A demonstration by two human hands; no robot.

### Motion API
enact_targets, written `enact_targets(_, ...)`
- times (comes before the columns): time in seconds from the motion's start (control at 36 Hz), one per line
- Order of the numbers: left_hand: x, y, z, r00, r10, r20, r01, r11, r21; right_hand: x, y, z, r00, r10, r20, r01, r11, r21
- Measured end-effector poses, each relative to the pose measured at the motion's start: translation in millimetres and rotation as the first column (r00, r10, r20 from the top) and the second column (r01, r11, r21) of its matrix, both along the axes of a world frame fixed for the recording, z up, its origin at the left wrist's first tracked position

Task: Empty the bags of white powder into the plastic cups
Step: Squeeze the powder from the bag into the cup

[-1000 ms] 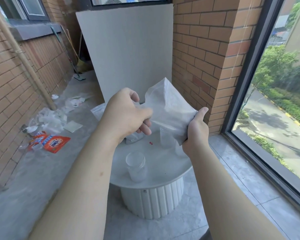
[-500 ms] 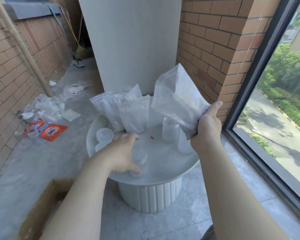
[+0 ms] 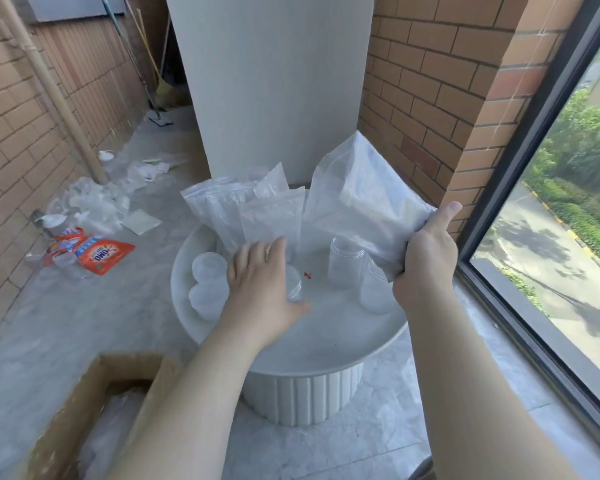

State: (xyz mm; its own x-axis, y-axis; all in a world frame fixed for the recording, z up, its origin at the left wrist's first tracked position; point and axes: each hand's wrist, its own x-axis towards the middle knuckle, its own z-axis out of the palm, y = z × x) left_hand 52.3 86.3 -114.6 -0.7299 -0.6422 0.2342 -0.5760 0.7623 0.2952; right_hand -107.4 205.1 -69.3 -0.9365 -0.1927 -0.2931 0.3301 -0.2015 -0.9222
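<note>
White-powder bag (image 3: pixel 357 209) pinched at lower corner in right hand (image 3: pixel 426 258) grip, tilted above two clear cups (image 3: pixel 345 266) at counter's (image 3: pixel 326 344) 2 o'clock. Left hand (image 3: pixel 260 289) grip loosely curled over cup (image 3: pixel 293 287) at centre. More bags (image 3: pixel 253 216) propped at 12.

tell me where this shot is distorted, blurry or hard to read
Head view: wide-angle bends the window frame and walls; daylight from the right; white table swallows the clear cups; left hand slightly soft, right hand and bag sharper.
</note>
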Motion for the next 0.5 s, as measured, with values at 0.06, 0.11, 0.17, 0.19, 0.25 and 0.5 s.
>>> enact_targets(0.06, -5, 16, 5, 0.953, 0.005, -0.302, 0.0, 1.0, 0.017, 0, 0, -2, 0.999, -0.009, -0.043, 0.011, 0.999, 0.042)
enact_targets(0.11, -14, 32, 10, 0.858, 0.074, -0.508, 0.046, 0.974, 0.22, -1, -1, -5, 0.992, -0.021, -0.128, 0.033, 0.995, 0.09)
enact_targets(0.17, -23, 47, 10, 0.818, 0.165, -0.551, 0.169, 0.847, 0.504, -1, -1, -6, 0.972, -0.024, -0.233, 0.056, 0.99, 0.129)
enact_targets(0.19, -28, 53, 8, 0.799, 0.221, -0.559, 0.238, 0.737, 0.633, -1, -2, -6, 0.962, -0.023, -0.273, 0.062, 0.989, 0.136)
enact_targets(0.25, -35, 59, 2, 0.77, 0.327, -0.547, 0.347, 0.504, 0.791, -1, -3, -8, 0.947, -0.025, -0.319, 0.077, 0.985, 0.153)
enact_targets(0.5, -53, 59, -2, 0.647, 0.515, -0.562, 0.591, 0.126, 0.796, 0, -9, -17, 0.916, 0.026, -0.399, 0.068, 0.974, 0.218)
